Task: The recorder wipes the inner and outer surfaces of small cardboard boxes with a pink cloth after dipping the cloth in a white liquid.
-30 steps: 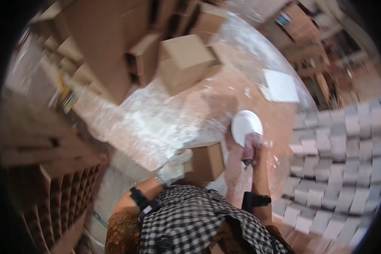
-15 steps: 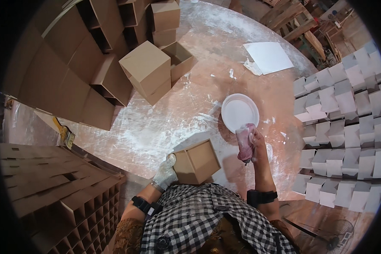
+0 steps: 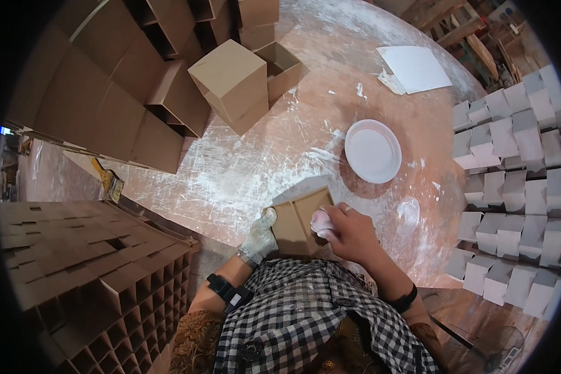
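My left hand (image 3: 261, 235), in a whitish work glove, grips the left side of a small brown fibreboard box (image 3: 293, 229), tilted close to my apron. Bare-skinned, my right hand (image 3: 352, 229) is closed round a bunched pinkish-white cloth (image 3: 321, 223). The cloth is pressed at the right part of the box, at its rimmed face; my fingers hide the exact contact. Beyond my right hand stands a round white bowl (image 3: 373, 151) with a pale inside.
Brown boxes (image 3: 230, 81) are stacked at the far left, more (image 3: 106, 268) at the near left. A yellow-handled brush (image 3: 110, 181) lies by them. White-coated boxes (image 3: 511, 187) form rows at the right. A white sheet (image 3: 414, 68) lies at the back of the white-smeared table (image 3: 243, 168).
My right hand has carried the cloth from the bowl's near edge leftward to the box. My left hand keeps its hold on the box. The whole view has shifted slightly.
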A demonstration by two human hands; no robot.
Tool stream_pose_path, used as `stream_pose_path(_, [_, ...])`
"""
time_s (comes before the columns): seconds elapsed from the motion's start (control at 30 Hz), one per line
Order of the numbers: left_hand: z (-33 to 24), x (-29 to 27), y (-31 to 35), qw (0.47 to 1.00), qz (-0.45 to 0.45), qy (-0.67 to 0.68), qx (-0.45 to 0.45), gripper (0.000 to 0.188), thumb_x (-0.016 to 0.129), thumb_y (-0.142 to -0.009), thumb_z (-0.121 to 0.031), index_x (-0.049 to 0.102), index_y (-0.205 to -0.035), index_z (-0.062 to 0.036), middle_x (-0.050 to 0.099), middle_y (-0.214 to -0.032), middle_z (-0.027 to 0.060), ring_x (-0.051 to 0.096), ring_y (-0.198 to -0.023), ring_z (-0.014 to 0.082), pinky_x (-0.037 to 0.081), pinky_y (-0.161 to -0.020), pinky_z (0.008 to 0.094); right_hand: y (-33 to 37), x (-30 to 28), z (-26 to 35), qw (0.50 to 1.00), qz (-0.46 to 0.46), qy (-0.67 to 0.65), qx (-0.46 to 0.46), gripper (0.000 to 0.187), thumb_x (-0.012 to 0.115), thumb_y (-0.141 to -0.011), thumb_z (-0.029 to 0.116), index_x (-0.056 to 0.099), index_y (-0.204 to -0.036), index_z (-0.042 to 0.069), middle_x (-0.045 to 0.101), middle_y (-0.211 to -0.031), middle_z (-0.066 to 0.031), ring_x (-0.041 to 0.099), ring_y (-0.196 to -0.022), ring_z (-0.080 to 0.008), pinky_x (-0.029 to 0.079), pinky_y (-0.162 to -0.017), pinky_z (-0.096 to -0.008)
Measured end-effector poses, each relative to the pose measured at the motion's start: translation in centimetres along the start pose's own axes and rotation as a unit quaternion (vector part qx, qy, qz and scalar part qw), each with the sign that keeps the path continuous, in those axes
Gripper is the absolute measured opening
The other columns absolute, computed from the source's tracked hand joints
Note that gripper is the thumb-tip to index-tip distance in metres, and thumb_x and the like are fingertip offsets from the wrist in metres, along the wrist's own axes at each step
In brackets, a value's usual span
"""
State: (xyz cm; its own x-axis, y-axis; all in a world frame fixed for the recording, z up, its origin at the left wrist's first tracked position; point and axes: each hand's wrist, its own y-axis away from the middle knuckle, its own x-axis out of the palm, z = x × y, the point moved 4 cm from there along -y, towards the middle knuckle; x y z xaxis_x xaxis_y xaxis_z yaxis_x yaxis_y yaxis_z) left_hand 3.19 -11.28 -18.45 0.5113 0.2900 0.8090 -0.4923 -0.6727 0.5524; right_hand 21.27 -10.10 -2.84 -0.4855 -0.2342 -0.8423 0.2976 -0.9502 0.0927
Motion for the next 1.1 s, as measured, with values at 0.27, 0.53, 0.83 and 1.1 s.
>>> stream_pose_path(0.27, [-0.1,2.1,0.1,0.998,0.027,-0.048,0.016,0.05,0.047,-0.093,-0.032,0.034,-0.131,-0.0024,0.046,-0.125,0.0201,0.052,-0.111,0.0317,0.047,-0.091,0.0451,0.8,0.1,-1.4,0.991,-0.015,0.044,0.124,0.034,0.063,-0.071,0.014,0.055,-0.104,0.01,0.057,-0.089,-0.0149,0.06,-0.076,-0.0332,0.049,-0.063,-0.0418])
stream_pose_path(0.53, [0.0,3.2,0.4,0.995,0.023,-0.099,0.009,0.051,0.047,-0.092,-0.037,0.04,-0.127,0.0003,0.052,-0.12,0.0173,0.055,-0.107,0.028,0.048,-0.089,0.0425,1.3,1.1,-1.1,0.991,-0.075,-0.004,0.109,0.026,0.061,-0.072,0.015,0.058,-0.097,0.011,0.058,-0.087,-0.0141,0.06,-0.075,-0.0346,0.048,-0.064,-0.0429])
stream_pose_path(0.83, [0.3,2.3,-0.3,0.999,0.01,-0.049,0.01,0.049,0.051,-0.091,-0.028,0.038,-0.128,0.0015,0.05,-0.122,0.0192,0.053,-0.11,0.0326,0.045,-0.093,0.0461,-1.0,2.4,-4.5,0.94,-0.215,-0.052,0.26,0.026,0.063,-0.072,0.019,0.061,-0.095,0.006,0.062,-0.082,-0.0161,0.06,-0.076,-0.0335,0.047,-0.068,-0.0415])
stream_pose_path(1.1, [0.2,3.8,0.6,0.996,0.057,-0.073,-0.004,0.054,0.053,-0.09,-0.029,0.036,-0.13,0.0023,0.047,-0.126,0.0193,0.05,-0.114,0.032,0.043,-0.096,0.0451,-1.1,1.5,-0.5,0.952,-0.21,-0.158,0.156,0.022,0.061,-0.072,0.017,0.062,-0.092,0.006,0.06,-0.086,-0.0162,0.059,-0.075,-0.0347,0.048,-0.068,-0.0415])
